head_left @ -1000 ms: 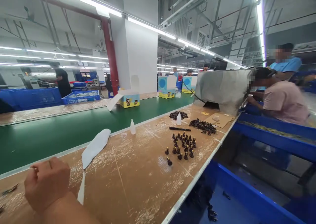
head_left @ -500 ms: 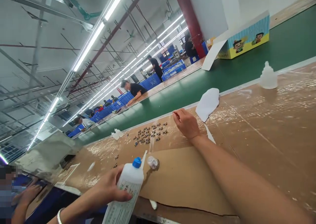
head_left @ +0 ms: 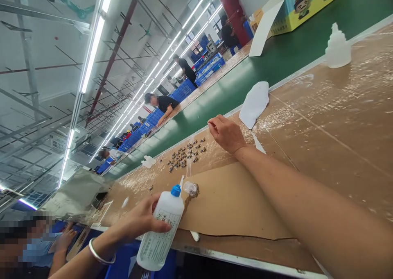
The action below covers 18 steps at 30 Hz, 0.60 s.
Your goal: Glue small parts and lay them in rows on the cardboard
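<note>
My left hand (head_left: 150, 221) is wrapped round a white squeeze bottle (head_left: 164, 230) with a printed label, a blue cap and a thin nozzle. It holds the bottle tilted over the table's front edge. Just past the nozzle, a small clear container (head_left: 190, 189) stands on a brown cardboard sheet (head_left: 233, 201). My right hand (head_left: 226, 133) is beyond the cardboard with fingers curled together; whatever they may hold is hidden. Left of it, several small dark metallic parts (head_left: 184, 155) lie spread on the table. A torn piece of white paper (head_left: 254, 105) is close by on its right.
A green conveyor belt (head_left: 221, 90) runs along the table's far side, with a colourful box (head_left: 294, 14) on it. A translucent dropper bottle (head_left: 337, 49) stands at the right, smaller ones (head_left: 148, 161) at the left. Co-workers sit at lower left (head_left: 33, 242) and across the belt (head_left: 162, 105).
The view has shifted and tilted. The bottle in my left hand shows more fully, down to its base. My right hand stays curled near the small parts.
</note>
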Each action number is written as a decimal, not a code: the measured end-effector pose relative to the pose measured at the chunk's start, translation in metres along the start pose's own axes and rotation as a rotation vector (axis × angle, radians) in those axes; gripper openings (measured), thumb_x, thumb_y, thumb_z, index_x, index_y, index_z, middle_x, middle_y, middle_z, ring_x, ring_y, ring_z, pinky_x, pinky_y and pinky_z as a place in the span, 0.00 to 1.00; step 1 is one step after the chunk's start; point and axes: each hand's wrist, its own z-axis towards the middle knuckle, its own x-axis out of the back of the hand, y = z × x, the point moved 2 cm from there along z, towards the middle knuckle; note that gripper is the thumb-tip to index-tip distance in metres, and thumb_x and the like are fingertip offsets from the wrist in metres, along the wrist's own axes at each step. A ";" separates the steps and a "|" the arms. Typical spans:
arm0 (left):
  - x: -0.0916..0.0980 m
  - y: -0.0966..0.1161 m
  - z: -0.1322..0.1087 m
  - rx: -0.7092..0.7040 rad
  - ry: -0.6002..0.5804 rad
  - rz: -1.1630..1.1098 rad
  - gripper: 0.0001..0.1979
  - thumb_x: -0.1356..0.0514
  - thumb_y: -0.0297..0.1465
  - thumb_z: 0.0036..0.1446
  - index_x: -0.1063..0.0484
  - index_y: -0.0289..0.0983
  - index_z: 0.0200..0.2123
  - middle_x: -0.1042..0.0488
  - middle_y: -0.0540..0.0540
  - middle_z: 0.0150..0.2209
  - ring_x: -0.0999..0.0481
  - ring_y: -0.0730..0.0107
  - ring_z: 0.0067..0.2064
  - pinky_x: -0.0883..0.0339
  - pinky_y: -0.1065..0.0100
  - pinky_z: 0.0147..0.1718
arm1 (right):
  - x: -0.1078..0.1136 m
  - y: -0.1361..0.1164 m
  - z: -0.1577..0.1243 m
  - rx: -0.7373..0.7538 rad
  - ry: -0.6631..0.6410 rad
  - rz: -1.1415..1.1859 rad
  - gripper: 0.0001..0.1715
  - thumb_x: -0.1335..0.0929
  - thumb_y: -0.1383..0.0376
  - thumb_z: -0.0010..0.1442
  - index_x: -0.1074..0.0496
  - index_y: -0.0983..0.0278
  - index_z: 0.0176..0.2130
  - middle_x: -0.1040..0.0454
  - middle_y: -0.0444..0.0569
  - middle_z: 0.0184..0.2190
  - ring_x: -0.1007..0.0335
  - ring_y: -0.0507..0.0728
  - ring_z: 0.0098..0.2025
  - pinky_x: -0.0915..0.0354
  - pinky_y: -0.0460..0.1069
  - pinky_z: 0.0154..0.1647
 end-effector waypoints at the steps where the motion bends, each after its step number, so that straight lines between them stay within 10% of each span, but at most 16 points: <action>1: 0.000 0.001 0.001 0.002 -0.008 -0.005 0.23 0.34 0.24 0.39 0.32 0.36 0.43 0.28 0.53 0.32 0.30 0.68 0.35 0.38 0.70 0.32 | 0.000 0.000 0.000 -0.001 -0.002 -0.002 0.11 0.36 0.62 0.64 0.34 0.69 0.41 0.33 0.47 0.37 0.34 0.51 0.37 0.33 0.49 0.39; 18: 0.000 0.006 0.006 0.021 -0.050 0.017 0.21 0.34 0.26 0.39 0.31 0.35 0.40 0.29 0.52 0.30 0.31 0.68 0.33 0.38 0.71 0.31 | 0.000 0.001 0.000 -0.014 0.012 -0.003 0.11 0.37 0.61 0.64 0.34 0.69 0.41 0.34 0.47 0.36 0.35 0.51 0.37 0.34 0.49 0.39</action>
